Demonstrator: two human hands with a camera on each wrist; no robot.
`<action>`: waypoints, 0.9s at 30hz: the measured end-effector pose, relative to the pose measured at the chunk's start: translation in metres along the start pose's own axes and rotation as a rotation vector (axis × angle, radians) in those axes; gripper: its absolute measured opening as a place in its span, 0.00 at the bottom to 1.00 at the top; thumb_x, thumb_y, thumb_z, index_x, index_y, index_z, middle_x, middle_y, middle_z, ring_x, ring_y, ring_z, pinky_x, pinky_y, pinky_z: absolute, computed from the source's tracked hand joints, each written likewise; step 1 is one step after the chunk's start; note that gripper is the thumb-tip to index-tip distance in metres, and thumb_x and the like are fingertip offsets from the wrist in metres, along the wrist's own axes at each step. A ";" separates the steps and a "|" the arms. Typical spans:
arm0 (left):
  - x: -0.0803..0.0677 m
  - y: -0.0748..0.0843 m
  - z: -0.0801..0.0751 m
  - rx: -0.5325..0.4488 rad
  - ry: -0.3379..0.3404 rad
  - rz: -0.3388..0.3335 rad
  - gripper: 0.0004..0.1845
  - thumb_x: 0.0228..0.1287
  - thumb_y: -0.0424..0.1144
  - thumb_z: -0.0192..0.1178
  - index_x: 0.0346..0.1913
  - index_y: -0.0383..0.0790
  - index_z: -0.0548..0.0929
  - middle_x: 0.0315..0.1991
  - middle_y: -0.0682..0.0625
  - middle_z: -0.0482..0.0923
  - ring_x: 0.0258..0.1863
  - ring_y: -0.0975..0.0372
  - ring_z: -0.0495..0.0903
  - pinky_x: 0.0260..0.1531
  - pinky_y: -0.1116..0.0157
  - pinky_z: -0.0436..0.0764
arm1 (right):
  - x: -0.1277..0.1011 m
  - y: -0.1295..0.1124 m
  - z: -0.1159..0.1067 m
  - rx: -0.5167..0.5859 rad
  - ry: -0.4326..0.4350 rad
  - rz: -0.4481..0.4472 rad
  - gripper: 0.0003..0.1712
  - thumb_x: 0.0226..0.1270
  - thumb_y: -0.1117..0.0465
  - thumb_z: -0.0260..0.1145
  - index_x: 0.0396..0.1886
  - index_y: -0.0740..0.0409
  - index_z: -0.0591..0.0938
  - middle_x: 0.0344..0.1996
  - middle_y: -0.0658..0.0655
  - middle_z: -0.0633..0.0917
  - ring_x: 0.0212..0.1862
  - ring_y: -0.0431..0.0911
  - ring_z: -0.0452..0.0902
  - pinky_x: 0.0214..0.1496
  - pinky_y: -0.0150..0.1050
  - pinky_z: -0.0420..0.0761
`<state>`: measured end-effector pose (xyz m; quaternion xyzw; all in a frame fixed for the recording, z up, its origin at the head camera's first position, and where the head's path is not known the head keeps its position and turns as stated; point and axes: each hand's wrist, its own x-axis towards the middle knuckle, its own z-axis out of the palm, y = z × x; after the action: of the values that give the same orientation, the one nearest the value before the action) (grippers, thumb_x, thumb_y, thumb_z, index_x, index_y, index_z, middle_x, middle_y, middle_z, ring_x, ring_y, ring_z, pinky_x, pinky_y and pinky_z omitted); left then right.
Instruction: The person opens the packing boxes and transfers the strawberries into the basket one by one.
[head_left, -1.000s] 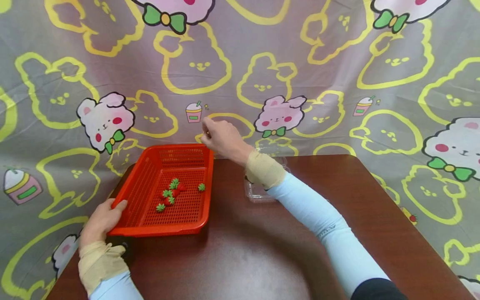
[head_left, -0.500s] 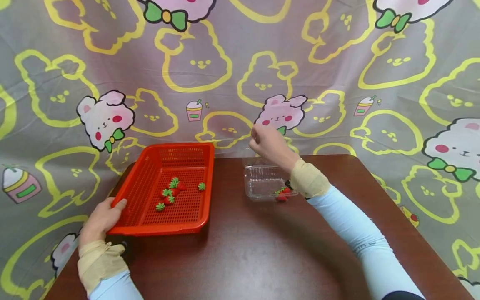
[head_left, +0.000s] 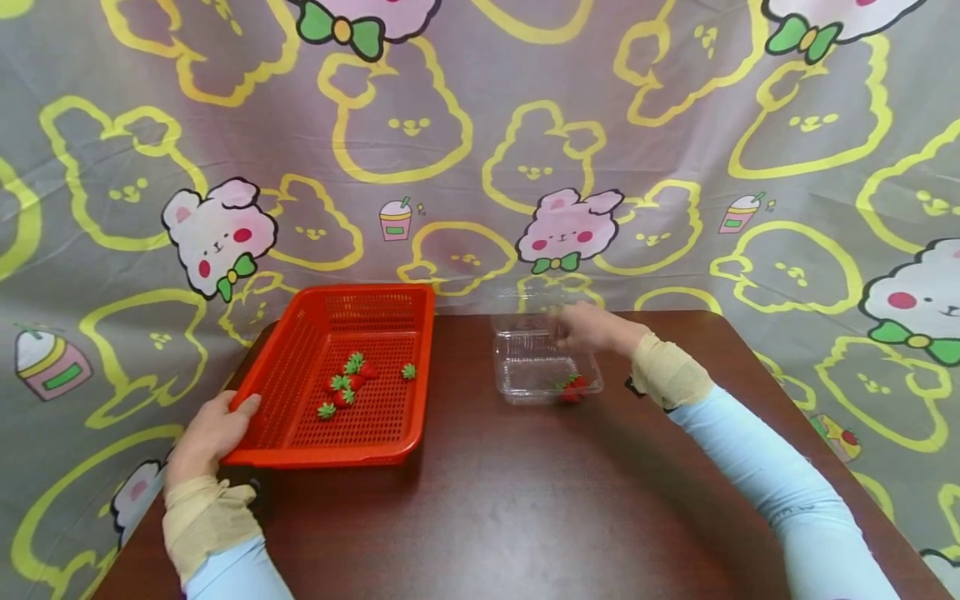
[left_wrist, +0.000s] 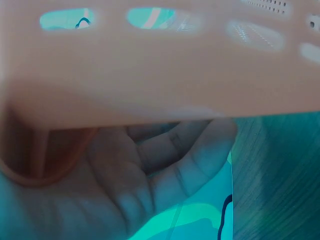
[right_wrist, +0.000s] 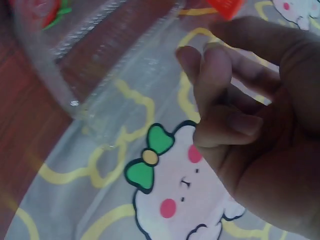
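Observation:
A red mesh basket (head_left: 408, 367) stands on the left of the dark wooden table (head_left: 510, 517) and holds several small toy strawberries (head_left: 348, 383). My left hand (head_left: 217, 425) grips its near left corner. In the left wrist view the fingers (left_wrist: 165, 160) curl under the basket rim (left_wrist: 160, 65). My right hand (head_left: 592, 327) hovers over the far edge of a clear plastic box (head_left: 525, 371) with one strawberry (head_left: 572, 387) inside. In the right wrist view its fingers (right_wrist: 225, 105) are curled against the thumb with nothing showing between them, next to the box (right_wrist: 100, 75).
A grey cloth with yellow outlines and pink bunnies (head_left: 570, 229) hangs behind the table and around its edges. The box's clear lid (head_left: 540, 302) stands open at the back. Bare wood lies in front of the basket and the box.
My right hand moved from above the basket's far right corner across to the clear box and came down over it. My left hand stayed on the basket.

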<state>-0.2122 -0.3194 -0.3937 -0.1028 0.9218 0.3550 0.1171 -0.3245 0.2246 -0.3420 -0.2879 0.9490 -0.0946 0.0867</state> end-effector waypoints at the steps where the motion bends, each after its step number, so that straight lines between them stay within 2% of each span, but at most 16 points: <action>1: 0.000 0.000 0.000 -0.005 0.000 -0.002 0.36 0.77 0.55 0.36 0.67 0.22 0.58 0.55 0.27 0.69 0.49 0.42 0.73 0.46 0.51 0.72 | 0.000 0.001 0.002 0.011 -0.062 0.012 0.07 0.60 0.67 0.67 0.39 0.59 0.83 0.33 0.55 0.86 0.34 0.45 0.80 0.38 0.42 0.81; 4: 0.000 0.000 -0.001 0.005 0.003 -0.009 0.36 0.77 0.55 0.36 0.67 0.22 0.57 0.55 0.27 0.69 0.49 0.43 0.73 0.46 0.52 0.72 | 0.001 0.005 0.006 0.044 -0.217 0.067 0.15 0.61 0.70 0.65 0.48 0.61 0.82 0.39 0.57 0.86 0.37 0.47 0.81 0.42 0.43 0.82; 8: 0.001 0.000 -0.002 0.011 0.006 -0.010 0.36 0.77 0.56 0.36 0.67 0.23 0.58 0.55 0.27 0.69 0.49 0.43 0.73 0.46 0.51 0.71 | 0.005 0.010 0.012 0.022 -0.329 0.114 0.23 0.60 0.70 0.66 0.57 0.63 0.79 0.48 0.60 0.84 0.43 0.48 0.81 0.47 0.44 0.82; 10: 0.001 0.000 -0.001 0.008 0.006 -0.013 0.36 0.77 0.56 0.36 0.67 0.23 0.59 0.55 0.28 0.69 0.49 0.43 0.73 0.46 0.52 0.72 | 0.007 0.012 0.015 0.003 -0.357 0.121 0.24 0.59 0.71 0.66 0.57 0.62 0.79 0.49 0.61 0.84 0.43 0.49 0.82 0.47 0.44 0.81; 15: 0.001 0.001 -0.002 0.006 0.005 -0.012 0.36 0.77 0.55 0.37 0.67 0.23 0.58 0.55 0.27 0.69 0.49 0.43 0.73 0.46 0.50 0.72 | 0.012 0.015 0.024 -0.081 -0.368 0.072 0.22 0.52 0.71 0.69 0.50 0.58 0.83 0.45 0.59 0.85 0.42 0.47 0.79 0.41 0.40 0.80; 22: -0.001 0.004 -0.003 -0.006 0.001 -0.031 0.36 0.77 0.55 0.37 0.68 0.23 0.57 0.56 0.27 0.68 0.49 0.43 0.72 0.47 0.50 0.72 | 0.013 0.015 0.032 0.006 -0.405 0.111 0.23 0.48 0.75 0.65 0.47 0.61 0.83 0.41 0.58 0.83 0.27 0.42 0.72 0.25 0.32 0.72; 27: -0.002 0.004 -0.002 -0.019 -0.002 -0.045 0.36 0.77 0.56 0.38 0.67 0.24 0.57 0.55 0.28 0.69 0.49 0.43 0.72 0.46 0.51 0.72 | 0.014 0.013 0.040 0.027 -0.445 0.176 0.23 0.46 0.77 0.61 0.46 0.61 0.81 0.33 0.54 0.79 0.24 0.41 0.69 0.23 0.33 0.73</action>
<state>-0.2114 -0.3176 -0.3894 -0.1244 0.9156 0.3613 0.1251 -0.3345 0.2225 -0.3849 -0.2167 0.9267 -0.0335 0.3052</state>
